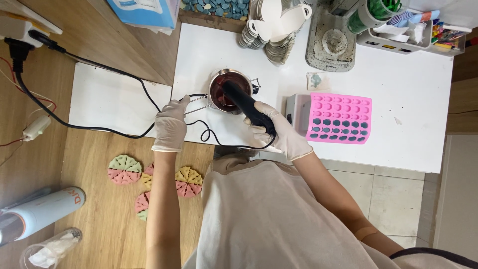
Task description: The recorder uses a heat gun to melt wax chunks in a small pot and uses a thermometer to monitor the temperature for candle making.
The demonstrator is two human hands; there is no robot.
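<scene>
Pink silicone mould (340, 117) sits partly filled — only lower cavities hold dark pieces. Right hand (280, 130) grips the black heat tool (246, 104) over the steel pot (227, 90); left hand (171, 124) pinches its handle.

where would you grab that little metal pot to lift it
By the wire handle sticking out of the metal pot toward the left hand, which already pinches its end. Come from that side: the right hand holds a black tool in the bowl, probably hot.

White tabletop (408, 134) over wooden surface (99, 219); pale tiled floor (388, 199) at right; even light.
</scene>
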